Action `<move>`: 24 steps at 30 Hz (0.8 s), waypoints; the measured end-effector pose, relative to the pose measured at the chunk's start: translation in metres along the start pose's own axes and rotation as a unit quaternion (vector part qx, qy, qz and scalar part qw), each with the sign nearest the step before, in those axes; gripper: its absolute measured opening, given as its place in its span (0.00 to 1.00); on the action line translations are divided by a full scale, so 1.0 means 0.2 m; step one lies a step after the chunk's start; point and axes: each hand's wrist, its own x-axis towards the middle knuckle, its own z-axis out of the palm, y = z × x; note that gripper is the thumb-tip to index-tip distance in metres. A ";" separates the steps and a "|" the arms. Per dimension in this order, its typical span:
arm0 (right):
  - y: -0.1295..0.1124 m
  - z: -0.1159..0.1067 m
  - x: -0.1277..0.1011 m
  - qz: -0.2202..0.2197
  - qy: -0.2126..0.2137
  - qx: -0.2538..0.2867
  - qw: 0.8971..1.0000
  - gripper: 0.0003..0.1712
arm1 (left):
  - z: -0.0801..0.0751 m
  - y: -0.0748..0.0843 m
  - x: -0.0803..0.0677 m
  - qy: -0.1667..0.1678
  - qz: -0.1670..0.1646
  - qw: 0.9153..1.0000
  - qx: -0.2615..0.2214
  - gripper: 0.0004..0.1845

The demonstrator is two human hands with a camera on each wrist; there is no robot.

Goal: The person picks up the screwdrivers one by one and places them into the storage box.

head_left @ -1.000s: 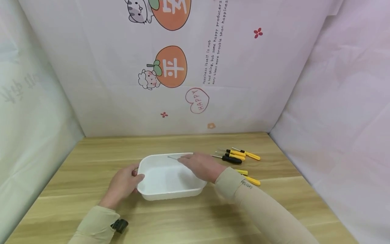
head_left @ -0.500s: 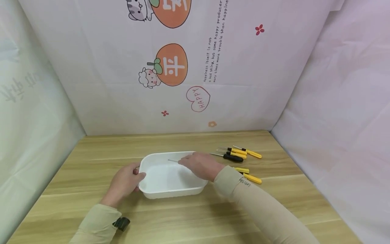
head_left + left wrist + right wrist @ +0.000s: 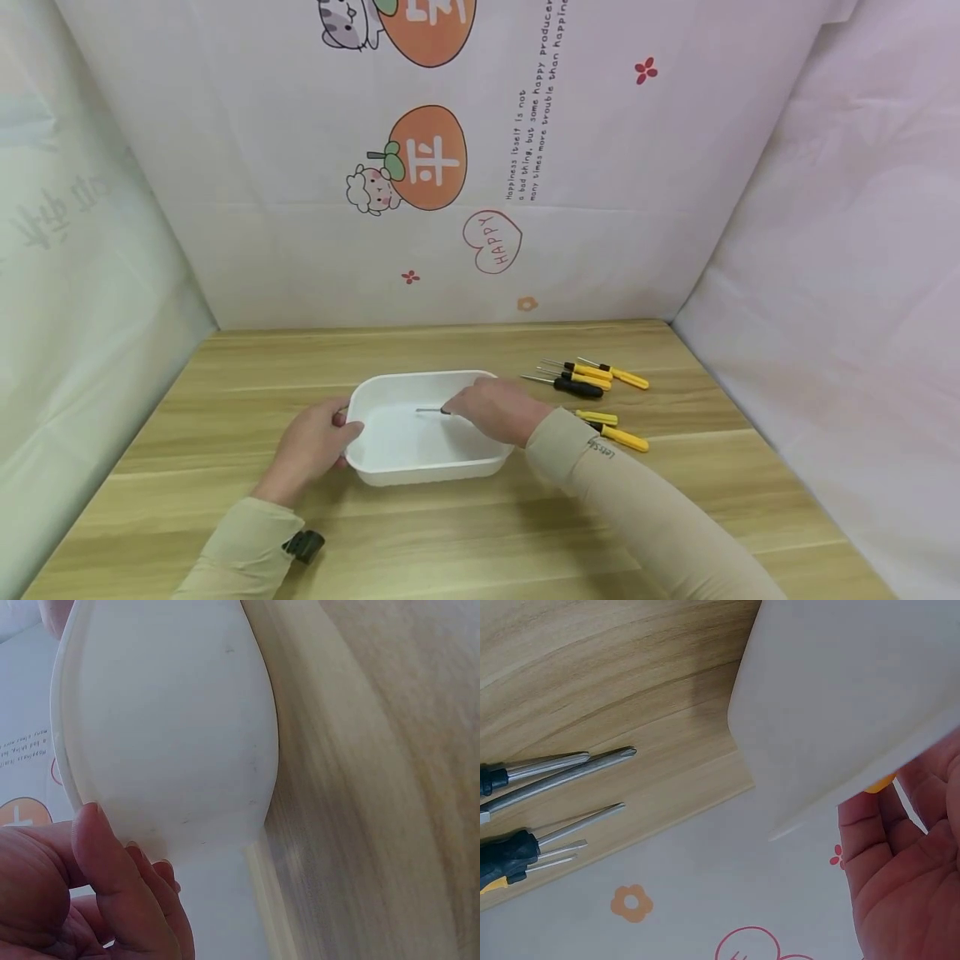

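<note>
Tray (image 3: 390,454), white, mid-table. Left hand (image 3: 311,446) grips its left rim, steadying it. Right hand (image 3: 495,408) inside tray, fingers pinching a screwdriver (image 3: 429,410), shaft low over the floor. Five spare screwdrivers (image 3: 592,375) right of tray.

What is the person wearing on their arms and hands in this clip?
Both arms wear snug beige sleeves down to the wrists. The right sleeve has small dark lettering near the cuff. The left sleeve carries a small dark clip-like device. Both hands are bare, without gloves.
</note>
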 end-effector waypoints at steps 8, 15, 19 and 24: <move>0.00 0.01 0.00 0.004 0.003 0.034 0.999 0.20 | 0.00 0.00 0.00 0.004 0.001 1.000 0.002 0.29; 0.01 0.03 0.02 -0.002 0.003 0.020 1.000 0.20 | 0.01 -0.01 0.00 0.000 -0.001 1.000 0.001 0.29; 0.02 0.04 0.02 -0.005 0.002 0.009 1.000 0.21 | 0.01 -0.01 0.01 0.001 0.002 1.000 0.000 0.29; 0.02 0.05 0.03 -0.014 0.008 -0.008 1.000 0.22 | 0.01 -0.01 0.01 0.001 0.000 1.000 0.002 0.29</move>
